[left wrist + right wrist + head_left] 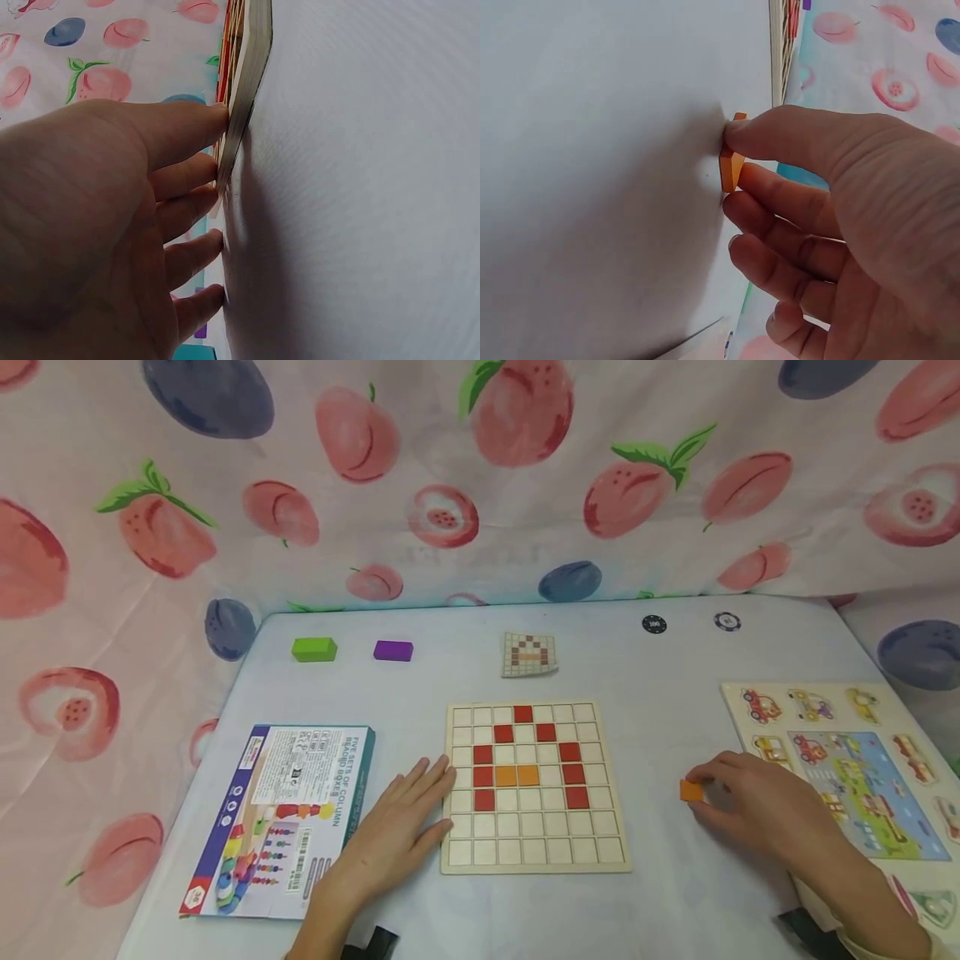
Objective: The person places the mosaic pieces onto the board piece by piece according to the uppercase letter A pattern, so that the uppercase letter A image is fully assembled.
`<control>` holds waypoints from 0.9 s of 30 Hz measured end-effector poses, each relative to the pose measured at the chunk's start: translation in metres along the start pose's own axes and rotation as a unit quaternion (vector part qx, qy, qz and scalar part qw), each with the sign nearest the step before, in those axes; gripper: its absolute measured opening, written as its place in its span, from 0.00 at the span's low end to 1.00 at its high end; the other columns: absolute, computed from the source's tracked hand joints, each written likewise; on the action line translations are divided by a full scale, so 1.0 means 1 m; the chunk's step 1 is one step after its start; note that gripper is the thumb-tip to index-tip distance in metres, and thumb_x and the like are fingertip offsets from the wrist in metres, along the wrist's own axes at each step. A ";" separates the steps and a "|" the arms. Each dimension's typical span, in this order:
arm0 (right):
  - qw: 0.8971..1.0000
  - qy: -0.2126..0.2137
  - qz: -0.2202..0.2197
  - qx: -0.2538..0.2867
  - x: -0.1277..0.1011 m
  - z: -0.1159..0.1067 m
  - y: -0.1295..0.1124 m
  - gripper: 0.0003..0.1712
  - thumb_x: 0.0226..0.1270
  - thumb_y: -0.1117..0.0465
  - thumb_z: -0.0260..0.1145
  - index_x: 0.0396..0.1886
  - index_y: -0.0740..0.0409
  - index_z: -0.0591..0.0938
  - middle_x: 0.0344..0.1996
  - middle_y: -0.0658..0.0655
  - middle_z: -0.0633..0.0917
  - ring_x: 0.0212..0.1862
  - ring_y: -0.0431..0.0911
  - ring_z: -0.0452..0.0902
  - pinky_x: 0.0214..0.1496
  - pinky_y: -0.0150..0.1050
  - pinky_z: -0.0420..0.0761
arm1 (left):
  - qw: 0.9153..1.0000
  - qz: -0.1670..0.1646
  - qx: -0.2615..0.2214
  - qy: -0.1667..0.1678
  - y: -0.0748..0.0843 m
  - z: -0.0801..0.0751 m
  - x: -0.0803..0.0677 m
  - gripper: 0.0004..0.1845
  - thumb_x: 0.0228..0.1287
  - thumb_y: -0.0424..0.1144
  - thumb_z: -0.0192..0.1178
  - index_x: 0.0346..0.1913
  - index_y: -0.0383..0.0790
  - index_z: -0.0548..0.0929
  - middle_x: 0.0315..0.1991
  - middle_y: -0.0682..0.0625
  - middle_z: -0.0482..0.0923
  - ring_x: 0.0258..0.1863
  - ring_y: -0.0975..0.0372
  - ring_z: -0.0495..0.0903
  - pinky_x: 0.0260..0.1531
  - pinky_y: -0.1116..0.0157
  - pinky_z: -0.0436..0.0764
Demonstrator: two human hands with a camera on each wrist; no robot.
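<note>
A wooden grid board (517, 852) lies mid-table, with several red tiles (573, 774) in an arch and two orange tiles (506, 775) side by side within it. My left hand (397, 818) lies flat with fingers extended, thumb and fingertips touching the board's left edge; the left wrist view shows the thumb against that edge (247, 82). To the right of the board, my right hand (765, 806) pinches an orange tile (691, 791) between thumb and fingers, at the table surface. In the right wrist view the thumb covers part of this orange tile (732, 169).
A small pattern card (529, 654) lies behind the board. Green (314, 649) and purple (393, 650) blocks stand at back left, two round chips (654, 624) at back right. A printed box (277, 818) is left; a picture puzzle board (847, 768) lies right, partly under my right forearm.
</note>
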State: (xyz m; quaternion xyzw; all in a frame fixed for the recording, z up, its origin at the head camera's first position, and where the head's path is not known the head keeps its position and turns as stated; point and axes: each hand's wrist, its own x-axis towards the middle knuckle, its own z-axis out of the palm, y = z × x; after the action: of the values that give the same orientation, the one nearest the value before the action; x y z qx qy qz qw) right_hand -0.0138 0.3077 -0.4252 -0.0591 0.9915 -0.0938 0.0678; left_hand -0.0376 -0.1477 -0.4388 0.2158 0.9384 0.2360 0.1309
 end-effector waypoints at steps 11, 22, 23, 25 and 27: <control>0.998 0.043 -0.041 0.036 0.021 -0.003 -0.044 0.17 0.60 0.48 0.82 0.47 0.45 0.92 0.41 0.45 0.91 0.40 0.40 0.81 0.40 0.39 0.83 | 1.000 0.000 0.003 0.005 0.001 0.001 0.001 0.35 0.77 0.47 0.64 0.82 0.46 0.67 0.86 0.52 0.58 0.88 0.51 0.53 0.87 0.44 0.57; 0.982 0.038 -0.180 0.040 0.058 0.010 -0.113 0.11 0.59 0.54 0.83 0.41 0.44 0.91 0.38 0.43 0.90 0.40 0.39 0.82 0.43 0.38 0.86 | 1.000 0.002 -0.001 0.002 -0.002 0.002 0.000 0.36 0.77 0.47 0.64 0.82 0.45 0.67 0.86 0.52 0.58 0.88 0.51 0.53 0.87 0.44 0.57; 0.981 0.040 -0.186 0.037 0.060 0.011 -0.117 0.11 0.59 0.54 0.83 0.40 0.44 0.91 0.37 0.43 0.89 0.39 0.38 0.81 0.42 0.37 0.85 | 1.000 0.003 0.001 0.003 -0.002 0.002 0.000 0.36 0.77 0.47 0.64 0.82 0.45 0.67 0.86 0.52 0.58 0.88 0.51 0.53 0.87 0.44 0.57; 0.980 0.040 -0.191 0.030 0.064 0.013 -0.123 0.11 0.59 0.54 0.83 0.40 0.44 0.91 0.36 0.43 0.88 0.38 0.38 0.79 0.41 0.36 0.84 | 1.000 0.004 0.004 0.005 -0.002 0.002 0.000 0.35 0.78 0.47 0.63 0.82 0.45 0.67 0.86 0.52 0.58 0.88 0.51 0.53 0.86 0.44 0.58; 0.980 0.040 -0.193 0.024 0.067 0.014 -0.127 0.11 0.60 0.53 0.83 0.41 0.45 0.91 0.37 0.43 0.88 0.38 0.38 0.79 0.42 0.37 0.85 | 1.000 0.006 0.009 0.008 -0.002 0.002 0.000 0.35 0.78 0.47 0.63 0.82 0.45 0.67 0.86 0.51 0.59 0.88 0.51 0.53 0.86 0.44 0.58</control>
State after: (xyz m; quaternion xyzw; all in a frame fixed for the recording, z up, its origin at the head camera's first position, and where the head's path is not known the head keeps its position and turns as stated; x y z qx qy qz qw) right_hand -0.0640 0.1726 -0.4228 -0.2442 0.9608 -0.1312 0.0101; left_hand -0.0380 -0.1482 -0.4413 0.2206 0.9401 0.2303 0.1204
